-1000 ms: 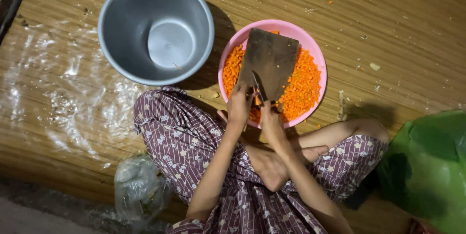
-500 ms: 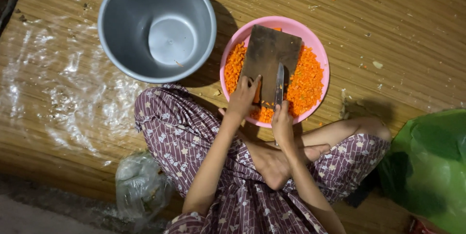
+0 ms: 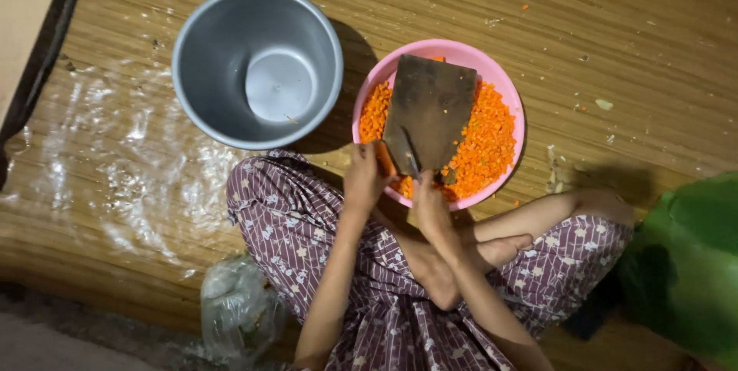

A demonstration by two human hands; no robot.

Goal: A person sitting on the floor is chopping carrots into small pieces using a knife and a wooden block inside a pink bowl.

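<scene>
A pink basin (image 3: 501, 83) filled with chopped carrot pieces (image 3: 488, 144) lies on the wooden floor in front of my crossed legs. A dark wooden cutting board (image 3: 434, 106) rests across it. My left hand (image 3: 363, 179) holds a carrot piece (image 3: 383, 157) against the board's near edge. Right beside it, my right hand (image 3: 427, 200) grips a knife (image 3: 411, 156) whose blade lies on the board next to the carrot.
A large empty metal pot (image 3: 257, 63) stands to the left of the basin. Clear plastic sheeting (image 3: 115, 163) covers the floor at left, and a crumpled plastic bag (image 3: 238, 309) sits by my left knee. A green bag (image 3: 684, 271) lies at right.
The knife has swung from the board's right side toward its left near edge, close to the carrot. Both hands have drawn nearer together at the board's front.
</scene>
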